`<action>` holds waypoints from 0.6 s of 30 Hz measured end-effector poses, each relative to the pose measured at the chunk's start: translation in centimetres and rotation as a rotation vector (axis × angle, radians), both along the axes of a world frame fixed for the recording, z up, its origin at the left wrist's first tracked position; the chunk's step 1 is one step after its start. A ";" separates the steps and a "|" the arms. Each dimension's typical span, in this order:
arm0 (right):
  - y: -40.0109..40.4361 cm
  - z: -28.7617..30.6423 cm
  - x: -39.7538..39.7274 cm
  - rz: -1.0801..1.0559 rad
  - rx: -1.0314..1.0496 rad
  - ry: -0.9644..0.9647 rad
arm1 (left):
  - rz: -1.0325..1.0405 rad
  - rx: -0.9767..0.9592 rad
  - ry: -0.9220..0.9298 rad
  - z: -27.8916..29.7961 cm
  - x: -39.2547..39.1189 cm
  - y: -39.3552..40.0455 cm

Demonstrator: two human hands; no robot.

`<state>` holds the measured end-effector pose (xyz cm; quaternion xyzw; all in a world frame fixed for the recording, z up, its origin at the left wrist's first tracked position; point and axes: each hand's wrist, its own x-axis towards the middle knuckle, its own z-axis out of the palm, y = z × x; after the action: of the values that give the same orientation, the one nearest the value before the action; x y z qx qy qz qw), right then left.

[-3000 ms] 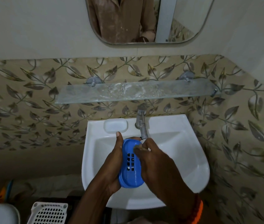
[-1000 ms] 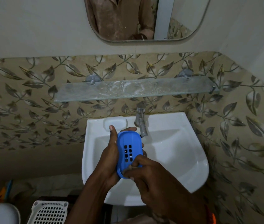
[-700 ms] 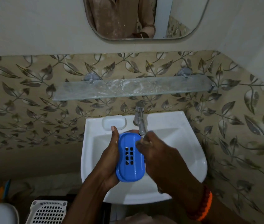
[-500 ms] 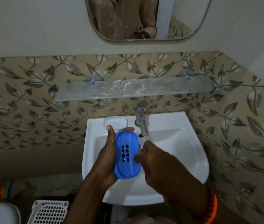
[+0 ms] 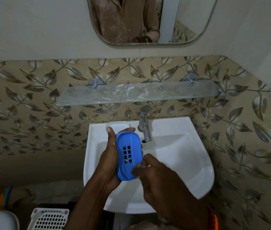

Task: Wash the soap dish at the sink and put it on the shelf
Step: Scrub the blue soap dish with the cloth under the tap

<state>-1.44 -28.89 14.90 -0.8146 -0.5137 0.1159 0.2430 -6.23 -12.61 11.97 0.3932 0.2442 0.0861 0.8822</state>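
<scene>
Item: blue plastic soap dish, slotted, held on edge over the basin of the white wall-hung sink, just left of the tap; its perforated face is turned up and rightward, probably so it can be reached for rubbing and water can drain through the slots. Left hand: wrapped around the dish from the left, thumb raised at the top edge, fingers curled behind and clamped on the rim. Right hand: fingertips bunched together and pressed to the dish's lower right edge, apparently scrubbing; nothing is gripped. Running water cannot be made out. Glass shelf: mounted above the tap, bare, judged the dish's destination. Washing is judged under way; shelving not yet done.
</scene>
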 end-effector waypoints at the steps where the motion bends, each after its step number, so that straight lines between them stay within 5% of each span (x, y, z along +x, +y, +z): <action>1: 0.0 0.2 0.3 -0.016 -0.021 -0.045 | -0.010 0.003 0.006 -0.1 -0.1 -0.1; 6: 0.5 1.4 2.7 -0.083 0.056 -0.108 | -0.016 -0.048 0.030 -0.4 -0.2 -0.9; 11: -0.9 1.9 4.6 -0.072 0.166 0.480 | -0.013 -0.116 -0.007 -0.4 -0.4 -0.3; 18: 0.3 1.8 4.0 -0.352 0.339 0.429 | 0.011 -0.084 0.003 -0.2 0.3 -0.8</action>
<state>2.54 -28.56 16.72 -0.7958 -0.3141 0.1541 0.4942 -5.96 -13.36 11.74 0.3547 0.2508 0.0799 0.8972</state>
